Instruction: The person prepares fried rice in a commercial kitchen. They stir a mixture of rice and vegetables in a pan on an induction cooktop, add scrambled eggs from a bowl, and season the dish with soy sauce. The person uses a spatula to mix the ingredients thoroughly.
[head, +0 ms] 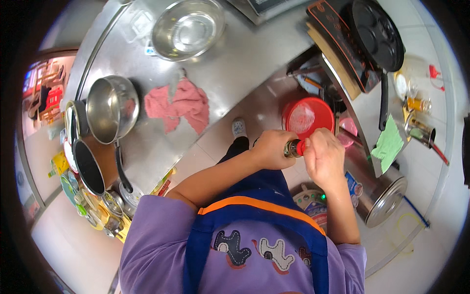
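Observation:
My left hand (273,149) is closed around a small dark glass bottle (292,148), held out in front of my apron. The fingers of my right hand (324,156) grip the bottle's red cap (301,147). Whether the cap is loose or tight cannot be told. Below and beyond my hands stands a red plastic bucket (310,115) on the floor. A crumpled pink cloth (180,103) lies on the steel table to the left.
The steel table (235,66) bears a steel bowl (189,29) and a steel saucepan (112,110). To the right are a black molded pan (376,35), an induction cooker (341,40) and a green cloth (388,145). A large lidded steel pot (385,202) stands lower right.

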Demonstrator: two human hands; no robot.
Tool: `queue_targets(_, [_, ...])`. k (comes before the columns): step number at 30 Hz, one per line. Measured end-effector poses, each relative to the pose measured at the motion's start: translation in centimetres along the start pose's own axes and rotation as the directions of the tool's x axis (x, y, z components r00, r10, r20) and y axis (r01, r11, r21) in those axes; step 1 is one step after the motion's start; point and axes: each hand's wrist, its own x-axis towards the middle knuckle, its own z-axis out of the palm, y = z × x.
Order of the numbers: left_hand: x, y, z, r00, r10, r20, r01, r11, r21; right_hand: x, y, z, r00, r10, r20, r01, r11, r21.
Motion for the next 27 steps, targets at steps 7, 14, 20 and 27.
queue_targets(7, [0.0,-13.2,9.3,0.971,-0.238,-0.013,0.238,0.971,0.005,-5.2,9.4,10.1,0.958,0.276,0.073,-0.285,0.934,0.216])
queue_targets(14, [9.2,-37.8,7.8,0.652,-0.238,-0.72,0.097,0.968,-0.232,-16.7,21.3,21.6,0.701,0.682,0.209,-0.707,0.624,0.334])
queue_targets(20, [16.5,-52.2,2.7,0.332,-0.217,-0.918,0.118,0.975,-0.187,-26.6,24.0,28.4,0.568,0.634,0.524,-0.795,0.587,0.152])
queue_targets(27, [13.8,-56.8,1.3,0.446,-0.097,-0.89,0.406,0.908,0.104,-23.9,22.3,29.2,0.531,0.654,0.538,-0.828,0.535,0.167])
